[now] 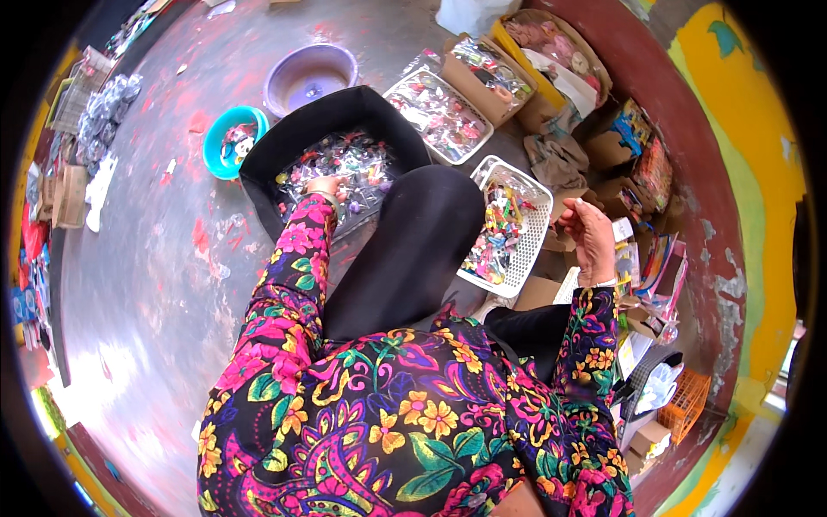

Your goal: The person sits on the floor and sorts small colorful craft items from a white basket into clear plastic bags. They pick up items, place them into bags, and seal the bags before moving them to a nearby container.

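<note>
The small clear packets lie in a loose, glinting heap inside the black tub in front of you, to the left of your raised knee. They look like thin, crinkled plastic, catching the light in white flecks, with bits of red, purple, yellow and dark colour showing through; what each one contains is too small to tell. The tub is matte, deep and straight-walled, with rounded corners.

Your left hand reaches down into the tub, touching the heap; its fingertips are partly lost among the packets, so you cannot tell whether that grip is closed on one. Your right hand is raised just beside the right rim of a white basket, its fingers bent; whether that grip pinches anything, you cannot tell.

That basket is rigid plastic with perforated walls, oblong, and holds a jumble of small colourful pieces in yellow, red, green and blue. Beyond it sits a second white basket, filled with shiny clear packaging, next to a plain cardboard box. A round, smooth purple basin and a smaller turquoise bowl stand on the smooth grey floor, which is smudged with red.
</note>
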`<state>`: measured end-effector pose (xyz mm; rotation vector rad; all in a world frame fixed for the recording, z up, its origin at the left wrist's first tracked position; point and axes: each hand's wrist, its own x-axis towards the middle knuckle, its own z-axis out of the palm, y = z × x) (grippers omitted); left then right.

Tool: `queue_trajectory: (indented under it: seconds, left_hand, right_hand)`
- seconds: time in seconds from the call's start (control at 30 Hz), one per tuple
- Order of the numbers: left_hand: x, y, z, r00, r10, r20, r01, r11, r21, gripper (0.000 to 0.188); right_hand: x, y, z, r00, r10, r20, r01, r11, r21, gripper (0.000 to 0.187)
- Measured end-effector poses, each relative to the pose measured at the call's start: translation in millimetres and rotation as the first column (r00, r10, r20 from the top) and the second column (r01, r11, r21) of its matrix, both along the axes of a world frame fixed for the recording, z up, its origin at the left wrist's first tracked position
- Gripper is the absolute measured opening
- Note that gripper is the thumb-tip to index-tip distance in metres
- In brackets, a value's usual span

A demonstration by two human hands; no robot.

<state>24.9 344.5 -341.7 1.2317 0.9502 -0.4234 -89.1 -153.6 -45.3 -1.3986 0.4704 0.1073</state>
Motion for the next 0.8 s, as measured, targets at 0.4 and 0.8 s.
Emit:
queue_trajectory:
  seconds: [0.4, 0.8]
  left_hand:
    - [31, -160, 292, 0.601, -0.246, 0.760, 0.413, 0.910, -0.033, 0.024]
    - [19, -341, 315, 0.724, -0.392, 0.567, 0.646, 0.674, -0.359, 0.024]
  right_hand:
    - [-7, -28, 10, 0.991, -0.116, 0.065, 0.117, 0.993, -0.014, 0.022]
    - [-112, -108, 32, 0.878, -0.391, 0.274, 0.406, 0.914, 0.002, 0.025]
